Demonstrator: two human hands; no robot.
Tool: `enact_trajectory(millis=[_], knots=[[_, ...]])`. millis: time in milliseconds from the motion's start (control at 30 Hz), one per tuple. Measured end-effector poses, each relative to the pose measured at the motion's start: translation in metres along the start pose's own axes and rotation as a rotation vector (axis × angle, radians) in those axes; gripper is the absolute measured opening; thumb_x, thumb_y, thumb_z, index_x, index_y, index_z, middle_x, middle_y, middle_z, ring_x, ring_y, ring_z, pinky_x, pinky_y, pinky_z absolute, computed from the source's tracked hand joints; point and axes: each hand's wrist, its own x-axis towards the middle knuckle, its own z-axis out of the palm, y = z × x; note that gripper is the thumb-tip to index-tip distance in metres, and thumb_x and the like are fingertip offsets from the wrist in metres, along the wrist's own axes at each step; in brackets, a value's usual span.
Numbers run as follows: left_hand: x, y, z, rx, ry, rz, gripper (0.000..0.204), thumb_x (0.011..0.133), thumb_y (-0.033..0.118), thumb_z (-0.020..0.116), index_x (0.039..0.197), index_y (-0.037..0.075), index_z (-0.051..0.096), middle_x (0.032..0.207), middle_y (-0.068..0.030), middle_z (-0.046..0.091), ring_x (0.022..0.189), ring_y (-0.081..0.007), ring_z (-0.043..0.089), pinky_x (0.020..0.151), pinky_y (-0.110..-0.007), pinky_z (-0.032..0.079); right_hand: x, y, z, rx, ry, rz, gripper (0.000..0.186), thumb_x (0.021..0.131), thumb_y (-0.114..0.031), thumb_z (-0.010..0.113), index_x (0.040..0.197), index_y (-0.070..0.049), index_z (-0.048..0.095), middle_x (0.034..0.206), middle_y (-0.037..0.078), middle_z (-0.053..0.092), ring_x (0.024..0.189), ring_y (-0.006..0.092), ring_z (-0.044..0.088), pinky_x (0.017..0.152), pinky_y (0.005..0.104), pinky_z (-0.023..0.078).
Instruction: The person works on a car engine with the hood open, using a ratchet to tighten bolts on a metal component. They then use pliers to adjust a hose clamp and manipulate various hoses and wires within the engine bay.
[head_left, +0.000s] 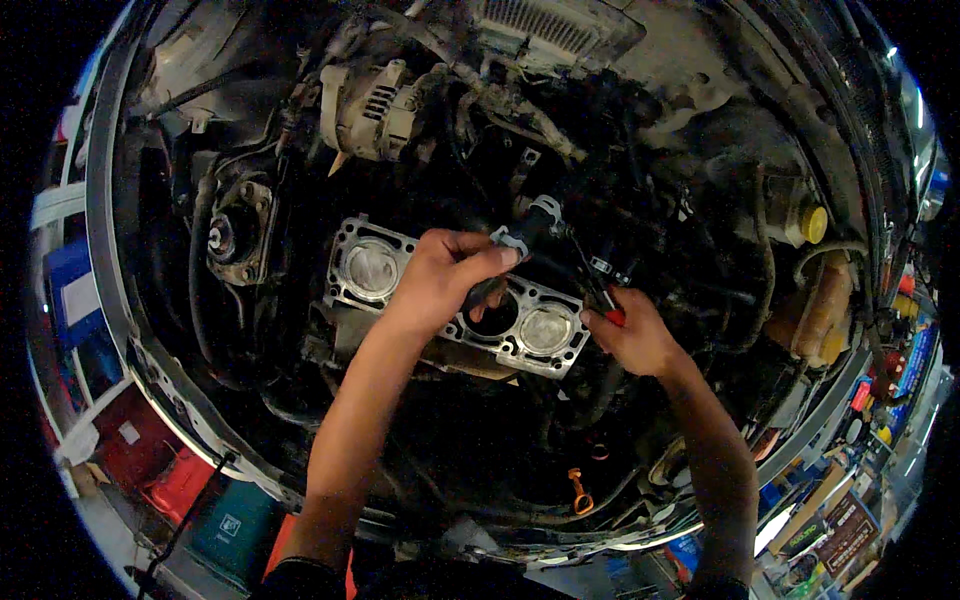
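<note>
In the middle of the engine bay, my left hand (440, 275) is closed round a short black hose (540, 222) at its near end, above the engine block (508, 358). A metal hose clamp (512, 242) sits by my fingertips, and a second clamp (546, 204) is farther up the hose. To the right, my right hand (640, 332) is wrapped round a red-handled hand tool (613, 316), probably pliers. Its slim dark end points up toward the hose; whether it touches is too dark to tell. Piston tops (369, 268) show in the bare block.
An alternator (372, 110) sits beyond the block at the upper left. A yellow cap (813, 224) tops a reservoir on the right. The orange dipstick handle (578, 492) stands up near the front edge. Red and green cases (232, 528) lie outside the car at the lower left.
</note>
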Motion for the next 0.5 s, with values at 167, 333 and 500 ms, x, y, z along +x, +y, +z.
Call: enact_trajectory(millis=[167, 333, 500], knots=[[0.003, -0.004, 0.004, -0.013, -0.054, -0.003, 0.023, 0.092, 0.021, 0.074, 0.086, -0.001, 0.072, 0.063, -0.0054, 0.064, 0.049, -0.0097, 0.055, 0.044, -0.026, 0.042, -0.013, 0.003, -0.009, -0.022, 0.028, -0.024, 0.016, 0.098, -0.018, 0.066, 0.094, -0.003, 0.060, 0.067, 0.001, 0.057, 0.059, 0.0112, 0.052, 0.055, 0.0319, 0.043], [0.001, -0.009, 0.012, -0.023, -0.044, 0.005, 0.021, 0.092, 0.019, 0.074, 0.086, -0.001, 0.072, 0.064, -0.0046, 0.064, 0.050, -0.0091, 0.054, 0.044, -0.025, 0.041, -0.018, -0.005, -0.028, -0.189, 0.016, 0.034, 0.022, 0.097, -0.022, 0.067, 0.093, -0.002, 0.060, 0.067, 0.006, 0.056, 0.064, 0.0175, 0.053, 0.061, 0.0370, 0.046], [-0.001, -0.007, 0.017, 0.022, -0.036, 0.016, 0.021, 0.092, 0.018, 0.075, 0.084, -0.001, 0.072, 0.063, -0.0033, 0.063, 0.051, -0.0082, 0.054, 0.045, -0.025, 0.041, -0.023, -0.006, -0.033, -0.231, 0.041, -0.024, 0.025, 0.096, -0.025, 0.067, 0.094, -0.001, 0.060, 0.072, 0.013, 0.055, 0.070, 0.0245, 0.054, 0.069, 0.0407, 0.047]])
